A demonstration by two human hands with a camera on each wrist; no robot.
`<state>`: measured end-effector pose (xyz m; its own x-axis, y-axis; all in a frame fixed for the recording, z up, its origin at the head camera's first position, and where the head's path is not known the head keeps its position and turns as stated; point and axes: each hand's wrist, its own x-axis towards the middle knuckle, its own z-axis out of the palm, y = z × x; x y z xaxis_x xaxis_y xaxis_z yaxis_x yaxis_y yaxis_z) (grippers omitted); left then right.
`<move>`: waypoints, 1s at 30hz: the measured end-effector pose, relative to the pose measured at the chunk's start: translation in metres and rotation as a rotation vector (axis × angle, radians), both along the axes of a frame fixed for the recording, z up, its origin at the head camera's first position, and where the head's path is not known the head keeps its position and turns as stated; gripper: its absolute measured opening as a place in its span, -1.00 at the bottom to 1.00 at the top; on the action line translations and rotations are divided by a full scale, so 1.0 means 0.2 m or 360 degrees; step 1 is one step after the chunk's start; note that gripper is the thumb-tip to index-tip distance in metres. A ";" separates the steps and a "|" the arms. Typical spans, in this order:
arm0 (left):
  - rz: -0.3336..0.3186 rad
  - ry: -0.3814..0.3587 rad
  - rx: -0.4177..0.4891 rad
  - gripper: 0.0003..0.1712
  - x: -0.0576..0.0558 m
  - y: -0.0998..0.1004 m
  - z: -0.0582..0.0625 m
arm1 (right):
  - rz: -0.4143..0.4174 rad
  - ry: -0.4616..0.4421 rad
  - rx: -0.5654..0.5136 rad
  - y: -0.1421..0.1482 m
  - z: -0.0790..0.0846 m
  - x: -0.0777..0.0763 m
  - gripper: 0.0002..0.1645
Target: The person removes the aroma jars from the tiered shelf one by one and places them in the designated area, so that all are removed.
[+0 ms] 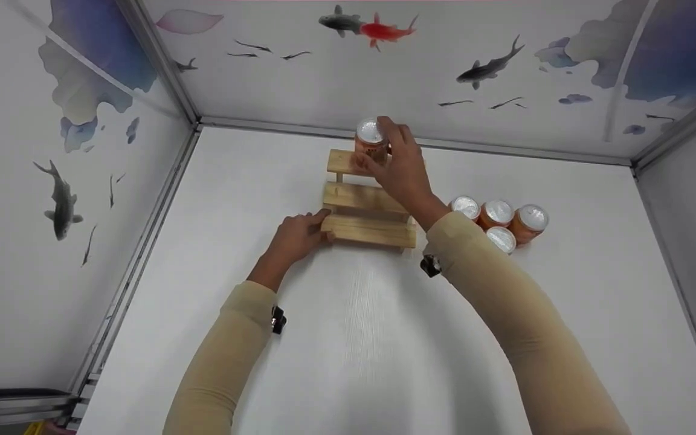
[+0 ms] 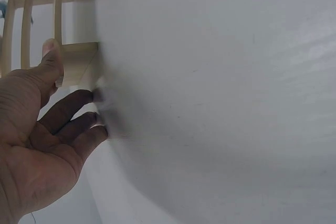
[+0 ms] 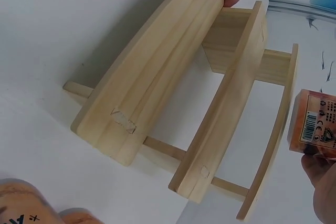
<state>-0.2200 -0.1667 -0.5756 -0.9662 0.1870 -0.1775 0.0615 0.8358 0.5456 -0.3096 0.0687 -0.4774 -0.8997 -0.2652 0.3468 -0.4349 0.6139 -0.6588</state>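
Note:
A small wooden three-step rack [image 1: 369,231] stands on the white table. My left hand [image 1: 299,237] is at the left end of its lowest step. In the left wrist view, the thumb and a fingertip of that hand [image 2: 44,145] pinch the plank's end, while the other fingers spread near the tabletop. My right hand [image 1: 405,166] grips an orange can [image 1: 371,140] with a silvery top, upright at the left part of the highest step. The right wrist view shows the can's barcode label [image 3: 317,124]; whether its base touches the plank I cannot tell.
Several more orange cans [image 1: 498,212] with silvery tops stand grouped right of the rack, beside my right forearm. A white back wall [image 1: 299,90] with painted fish rises close behind the rack. A metal-framed side panel [image 1: 16,241] borders the table's left.

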 end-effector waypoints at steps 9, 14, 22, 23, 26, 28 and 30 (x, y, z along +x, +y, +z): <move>0.0033 -0.0041 0.0012 -0.27 0.00 0.01 0.00 | 0.0036 0.0067 -0.0053 0.08 0.00 0.00 -0.15; 0.0006 -0.0007 -0.0001 -0.30 0.00 0.00 0.00 | 0.0023 0.0046 -0.0028 0.12 0.00 0.01 -0.15; 0.0066 -0.0048 0.0071 -0.28 0.00 0.00 0.00 | 0.0010 0.0091 -0.0040 0.18 0.01 0.03 -0.13; 0.0078 -0.0060 0.0083 -0.28 0.01 0.00 0.00 | 0.0006 0.0096 -0.0040 0.18 0.01 0.03 -0.13; 0.0089 -0.0073 0.0097 -0.27 0.01 0.00 0.00 | 0.0005 0.0107 -0.0061 0.21 0.01 0.04 -0.13; 0.0075 -0.0064 0.0082 -0.27 0.01 0.00 0.00 | 0.0007 0.0112 -0.0069 0.23 0.01 0.04 -0.14; 0.0069 -0.0056 0.0071 -0.26 0.01 0.00 0.01 | 0.0010 0.0124 -0.0070 0.25 0.01 0.05 -0.14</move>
<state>-0.2186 -0.1667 -0.5745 -0.9668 0.1539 -0.2041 0.0060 0.8119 0.5838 -0.2994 0.1185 -0.4745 -0.8678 -0.2538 0.4273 -0.4899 0.5820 -0.6491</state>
